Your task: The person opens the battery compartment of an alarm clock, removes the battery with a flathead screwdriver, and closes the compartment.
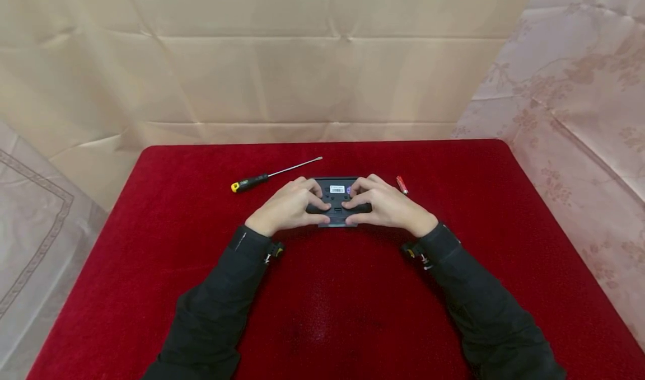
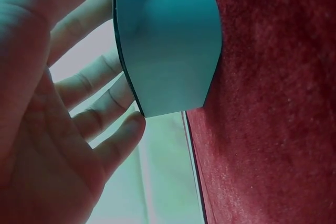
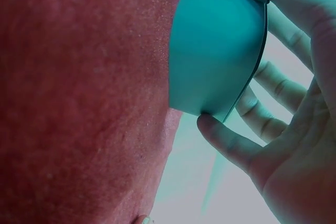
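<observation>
A dark, box-like device [image 1: 338, 201] with a white barcode label and a small purple sticker lies on the red cloth, between the two hands. My left hand [image 1: 294, 203] grips its left end, with the thumb side near the device's front edge. At the opposite end, my right hand [image 1: 385, 203] holds it in much the same way. In the left wrist view, the device's smooth curved side [image 2: 168, 51] stands against the fingers. The right wrist view shows the other side [image 3: 218, 51], with fingers at its edge. The device's underside is hidden.
Left of the device lies a screwdriver [image 1: 252, 183] with a black and yellow handle. A small red battery [image 1: 401, 184] lies beyond the right hand. The red-covered table [image 1: 322, 313] ends at a beige cloth backdrop [image 1: 302, 78].
</observation>
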`<state>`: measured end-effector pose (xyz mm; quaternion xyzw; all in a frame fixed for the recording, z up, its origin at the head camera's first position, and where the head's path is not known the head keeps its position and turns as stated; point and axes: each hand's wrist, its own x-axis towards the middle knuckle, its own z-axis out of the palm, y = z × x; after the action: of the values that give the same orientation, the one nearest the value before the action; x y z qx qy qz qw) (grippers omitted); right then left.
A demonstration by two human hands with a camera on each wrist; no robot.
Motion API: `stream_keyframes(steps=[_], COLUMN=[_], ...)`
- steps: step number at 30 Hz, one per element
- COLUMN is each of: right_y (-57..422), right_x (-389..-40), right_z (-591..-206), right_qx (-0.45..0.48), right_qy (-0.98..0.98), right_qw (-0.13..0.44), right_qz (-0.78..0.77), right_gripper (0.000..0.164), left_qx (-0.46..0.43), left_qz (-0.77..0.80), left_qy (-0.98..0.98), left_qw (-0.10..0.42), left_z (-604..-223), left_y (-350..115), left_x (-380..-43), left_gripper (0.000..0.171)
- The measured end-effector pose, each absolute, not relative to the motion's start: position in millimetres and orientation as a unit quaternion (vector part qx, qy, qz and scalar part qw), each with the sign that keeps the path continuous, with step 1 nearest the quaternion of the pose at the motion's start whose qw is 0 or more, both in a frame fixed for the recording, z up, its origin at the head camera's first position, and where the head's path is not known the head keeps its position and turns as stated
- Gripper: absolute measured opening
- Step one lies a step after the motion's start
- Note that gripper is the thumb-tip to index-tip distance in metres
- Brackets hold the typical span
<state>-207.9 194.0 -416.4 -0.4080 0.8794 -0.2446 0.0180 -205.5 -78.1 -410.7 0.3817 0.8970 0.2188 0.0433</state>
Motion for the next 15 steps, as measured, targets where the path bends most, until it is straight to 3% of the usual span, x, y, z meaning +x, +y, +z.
stream_keyframes(steps=[15], right_y=[195.4], right_x=[-210.0], right_z=[-419.4], right_qx=[-0.399], right_qy=[0.882], right_qw=[0.022], right_qz=[-0.251], right_gripper=[0.040], left_qx=[0.381], left_qz=[0.221], left_qy=[0.896], left_qw=[0.051], left_z=[-408.9], left_y=[-78.1], left_x=[-205.9], left_gripper=[0.036])
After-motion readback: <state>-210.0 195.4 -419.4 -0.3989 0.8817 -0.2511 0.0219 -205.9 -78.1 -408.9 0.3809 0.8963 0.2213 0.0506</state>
